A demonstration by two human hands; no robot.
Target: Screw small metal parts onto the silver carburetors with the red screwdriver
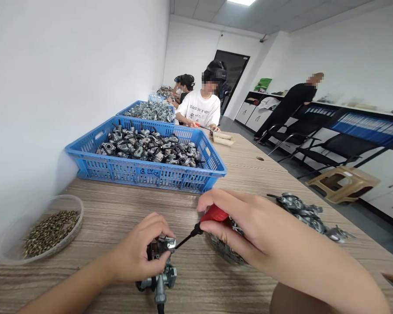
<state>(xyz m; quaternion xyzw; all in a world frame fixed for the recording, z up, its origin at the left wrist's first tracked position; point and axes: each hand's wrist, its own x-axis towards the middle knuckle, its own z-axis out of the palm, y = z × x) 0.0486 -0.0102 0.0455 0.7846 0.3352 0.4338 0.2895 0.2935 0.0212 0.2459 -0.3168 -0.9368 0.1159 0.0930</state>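
Note:
My left hand (pixel 136 253) is closed around a small grey metal carburetor (pixel 160 270), holding it just above the wooden table (pixel 118 209). My right hand (pixel 252 226) grips a screwdriver with a red handle (pixel 214 214); its dark shaft points left and its tip meets the top of the carburetor. Part of the carburetor's body is hidden behind my left fingers.
A clear dish of small brass screws (pixel 49 229) stands at the left. A blue basket of carburetors (pixel 144 172) stands behind my hands, with more baskets beyond. A pile of metal parts (pixel 309 216) lies at the right. Other people sit farther along the table; one stands by the counter.

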